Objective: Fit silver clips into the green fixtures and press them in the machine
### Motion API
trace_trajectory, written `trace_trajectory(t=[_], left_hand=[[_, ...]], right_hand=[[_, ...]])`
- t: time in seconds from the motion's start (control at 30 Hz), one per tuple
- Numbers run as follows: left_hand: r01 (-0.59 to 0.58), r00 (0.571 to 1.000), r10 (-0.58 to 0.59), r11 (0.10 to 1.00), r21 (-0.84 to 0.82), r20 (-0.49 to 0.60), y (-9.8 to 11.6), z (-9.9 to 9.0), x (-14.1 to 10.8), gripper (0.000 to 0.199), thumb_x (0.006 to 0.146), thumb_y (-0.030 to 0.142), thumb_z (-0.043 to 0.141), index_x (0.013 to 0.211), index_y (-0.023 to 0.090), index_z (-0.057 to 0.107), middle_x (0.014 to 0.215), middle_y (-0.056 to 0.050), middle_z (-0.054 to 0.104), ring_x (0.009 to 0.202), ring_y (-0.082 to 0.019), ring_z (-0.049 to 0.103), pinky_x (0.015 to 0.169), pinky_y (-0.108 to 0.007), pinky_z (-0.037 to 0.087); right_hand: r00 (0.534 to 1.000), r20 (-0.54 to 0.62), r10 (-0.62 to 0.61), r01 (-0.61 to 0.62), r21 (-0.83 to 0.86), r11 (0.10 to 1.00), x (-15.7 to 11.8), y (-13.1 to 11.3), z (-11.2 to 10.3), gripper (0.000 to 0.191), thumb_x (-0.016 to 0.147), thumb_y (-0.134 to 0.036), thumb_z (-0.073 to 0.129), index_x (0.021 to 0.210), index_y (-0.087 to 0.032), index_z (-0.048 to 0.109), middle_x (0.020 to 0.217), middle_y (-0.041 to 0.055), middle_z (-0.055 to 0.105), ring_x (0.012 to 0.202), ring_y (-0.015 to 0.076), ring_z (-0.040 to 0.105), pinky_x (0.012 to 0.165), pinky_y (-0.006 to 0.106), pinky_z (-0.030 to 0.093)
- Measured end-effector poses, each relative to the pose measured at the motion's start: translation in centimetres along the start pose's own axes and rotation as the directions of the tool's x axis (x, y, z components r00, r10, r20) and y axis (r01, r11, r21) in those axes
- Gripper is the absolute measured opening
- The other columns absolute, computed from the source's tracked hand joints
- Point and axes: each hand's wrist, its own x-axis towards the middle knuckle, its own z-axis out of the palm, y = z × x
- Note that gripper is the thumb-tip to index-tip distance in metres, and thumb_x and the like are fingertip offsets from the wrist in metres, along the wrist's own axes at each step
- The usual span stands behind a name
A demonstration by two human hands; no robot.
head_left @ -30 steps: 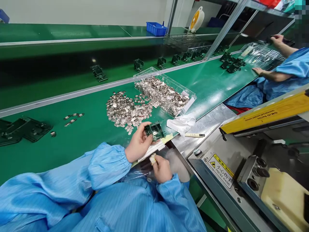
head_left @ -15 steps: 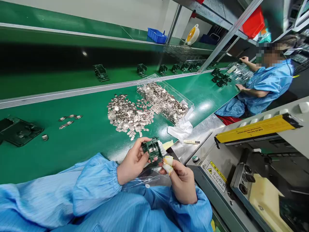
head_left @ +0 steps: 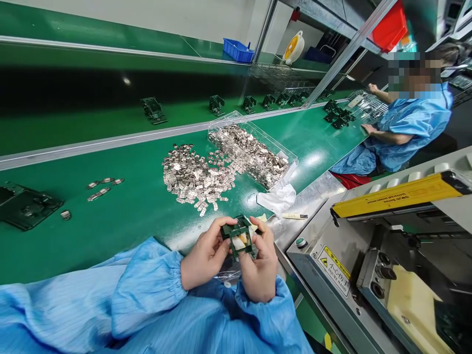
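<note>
My left hand (head_left: 204, 255) grips a small dark green frame-like part (head_left: 236, 229) by its left side, thumb in front. Closed on the right side of the same part is my right hand (head_left: 260, 260). Through the part's opening show white and yellow finger covers (head_left: 240, 241), worn on fingers behind it. Beyond my hands lies a loose pile of small silvery metal pieces (head_left: 195, 172) on the green table (head_left: 140, 211). Next to the pile, a clear plastic box (head_left: 291, 167) holds many more of these pieces.
Several similar green parts (head_left: 217, 104) stand along the back ledge. A larger dark green part (head_left: 31, 206) lies at left, near a few metal pieces (head_left: 99, 193). A white cloth (head_left: 278, 198) and a cutter-like tool (head_left: 295, 216) lie before the machine (head_left: 324, 260). A co-worker (head_left: 416, 113) sits at right.
My right hand has moved left and up to the green part and now grips it. Its covered fingers, earlier beside the part, now show through the opening.
</note>
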Motion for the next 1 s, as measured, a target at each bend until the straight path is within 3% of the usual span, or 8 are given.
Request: trace_trajectory(t=[0.23, 0.4, 0.5, 0.6, 0.73, 0.83, 0.9, 1.0], left_hand=[[-0.096, 0.995, 0.091, 0.981, 0.168, 0.038, 0.2, -0.2, -0.5, 0.028, 0.096, 0.02, 0.041, 0.124, 0.024, 0.045, 0.109, -0.007, 0.061, 0.075, -0.013, 0.063, 0.07, -0.024, 0.052], [-0.051, 0.998, 0.048, 0.995, 0.089, 0.032, 0.7, 0.0, -0.4, 0.027, 0.095, 0.026, 0.046, 0.122, 0.023, 0.047, 0.096, -0.006, 0.062, 0.076, -0.015, 0.063, 0.067, -0.024, 0.052], [0.033, 0.999, -0.033, 0.998, -0.045, 0.016, 1.7, 0.3, -0.3, 0.029, 0.094, 0.03, 0.049, 0.121, 0.022, 0.044, 0.092, -0.006, 0.061, 0.075, -0.017, 0.064, 0.067, -0.026, 0.054], [0.094, 0.987, -0.096, 0.995, 0.019, 0.127, 3.4, 1.2, -0.5, 0.031, 0.093, 0.031, 0.051, 0.122, 0.022, 0.047, 0.085, -0.004, 0.062, 0.065, -0.015, 0.063, 0.06, -0.025, 0.053], [-0.026, 0.883, -0.01, 0.997, 0.069, 0.469, 6.3, 3.6, 0.8, 0.035, 0.091, 0.031, 0.053, 0.125, 0.024, 0.055, 0.082, -0.005, 0.068, 0.056, -0.014, 0.061, 0.05, -0.023, 0.05], [-0.223, 0.699, 0.146, 0.975, 0.02, 0.701, 8.5, 7.7, 4.4, 0.047, 0.087, 0.031, 0.06, 0.133, 0.025, 0.053, 0.094, -0.007, 0.072, 0.074, -0.02, 0.07, 0.06, -0.026, 0.056], [-0.413, 0.594, 0.246, 0.91, 0.028, 0.766, 9.8, 12.2, 7.1, 0.053, 0.082, 0.029, 0.068, 0.133, 0.023, 0.054, 0.113, -0.012, 0.07, 0.1, -0.026, 0.069, 0.081, -0.035, 0.057], [-0.615, 0.51, 0.384, 0.789, 0.013, 0.77, 10.8, 20.4, 10.1, 0.069, 0.071, 0.032, 0.078, 0.133, 0.016, 0.053, 0.135, -0.02, 0.057, 0.126, -0.035, 0.053, 0.106, -0.049, 0.043]], right_hand=[[0.986, 0.015, 0.163, -0.164, 0.168, 0.972, -0.6, 0.3, 0.3, 0.009, 0.076, -0.028, 0.068, 0.076, -0.02, 0.065, 0.113, 0.0107, 0.061, 0.104, 0.0267, 0.06, 0.086, 0.038, 0.05], [0.955, 0.069, 0.287, -0.289, 0.413, 0.863, -1.1, 0.9, 0.3, 0.038, 0.074, -0.028, 0.072, 0.11, -0.021, 0.064, 0.117, 0.0112, 0.063, 0.104, 0.0257, 0.063, 0.087, 0.037, 0.054], [0.964, 0.162, 0.21, -0.262, 0.456, 0.85, -1.3, 1.0, -1.5, 0.045, 0.079, -0.026, 0.07, 0.123, -0.023, 0.059, 0.133, 0.0122, 0.057, 0.114, 0.0272, 0.06, 0.091, 0.039, 0.052], [0.981, 0.182, 0.073, -0.137, 0.37, 0.919, -1.9, 0.9, -4.6, 0.071, 0.074, -0.021, 0.077, 0.139, -0.027, 0.049, 0.143, 0.0101, 0.05, 0.128, 0.0298, 0.05, 0.1, 0.042, 0.047], [0.994, 0.107, -0.036, -0.001, 0.32, 0.948, -4.7, 0.5, -10.5, 0.074, 0.065, -0.022, 0.086, 0.132, -0.029, 0.058, 0.128, 0.0091, 0.062, 0.12, 0.0319, 0.057, 0.104, 0.048, 0.044], [0.991, -0.124, 0.058, -0.021, 0.285, 0.958, -8.3, 0.4, -16.3, 0.073, 0.06, -0.029, 0.09, 0.127, -0.029, 0.061, 0.122, 0.0117, 0.064, 0.109, 0.034, 0.063, 0.093, 0.049, 0.052], [0.875, -0.464, 0.135, -0.044, 0.2, 0.979, -10.9, 0.6, -20.4, 0.072, 0.061, -0.032, 0.089, 0.127, -0.027, 0.06, 0.121, 0.013, 0.064, 0.099, 0.0317, 0.066, 0.082, 0.045, 0.056], [0.506, -0.86, 0.068, -0.029, 0.062, 0.998, -13.3, 1.0, -25.7, 0.067, 0.07, -0.033, 0.081, 0.131, -0.026, 0.055, 0.121, 0.011, 0.062, 0.098, 0.0268, 0.065, 0.086, 0.044, 0.054]])
